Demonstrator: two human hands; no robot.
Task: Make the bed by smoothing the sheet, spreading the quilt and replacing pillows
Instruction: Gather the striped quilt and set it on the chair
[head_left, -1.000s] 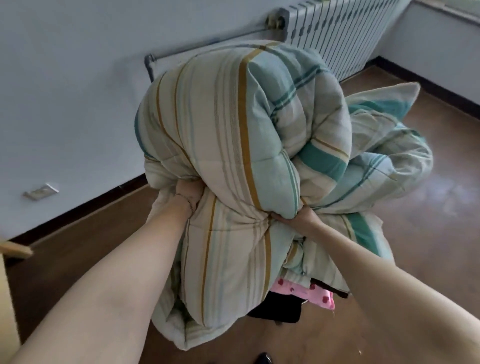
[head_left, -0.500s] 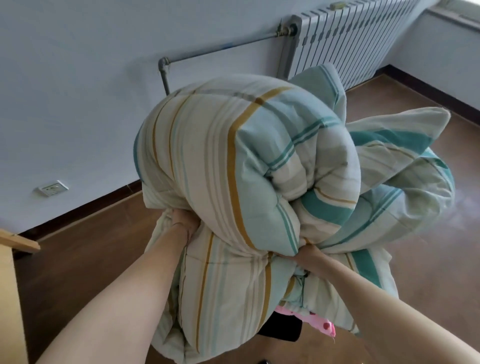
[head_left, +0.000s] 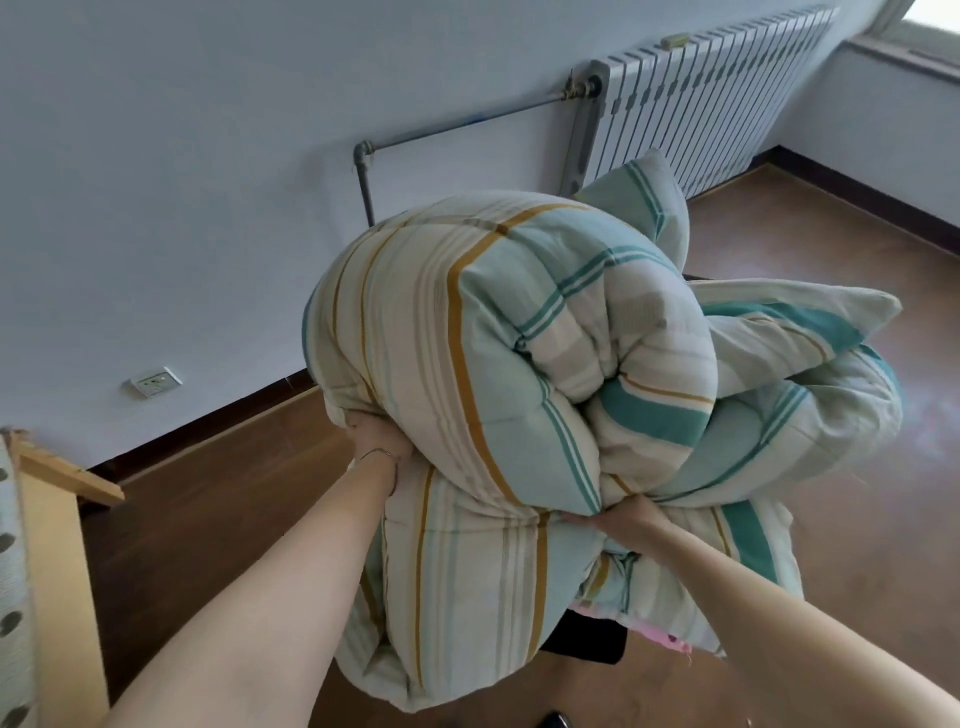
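Pale blue-grey painted wall (head_left: 197, 171) across the back and left, meeting a dark brown polished wooden floor (head_left: 852, 525) along a dark skirting board. White ribbed metal radiator (head_left: 701, 104) against that wall at upper right, with a grey metal pipe (head_left: 457, 124) running left from its valve and bending down behind the bedding. In the middle of the view, held up off the floor, a bulky bunched quilt in cream with teal and mustard stripes (head_left: 498, 364): rolled into a fat bundle on top, looser folds hanging beneath, two corners poking out to the right and towards the radiator. Light wooden bed frame edge (head_left: 57, 519) at far left, beside a strip of pale dotted fabric along the frame's margin. Below the quilt, part of a dark object, too hidden to identify, and a scrap of pink spotted cloth (head_left: 675, 642) peeking from under the hanging folds. Left hand (head_left: 376, 441) pushed up into the underside of the bundle at its left, a thin band at the wrist, fingers buried in the fabric, so curled or straight cannot be told. Right hand (head_left: 626, 517) at the bundle's lower middle, fingers closed round a gathered fold of the quilt. Small white wall socket (head_left: 155, 382) low on the wall at left.
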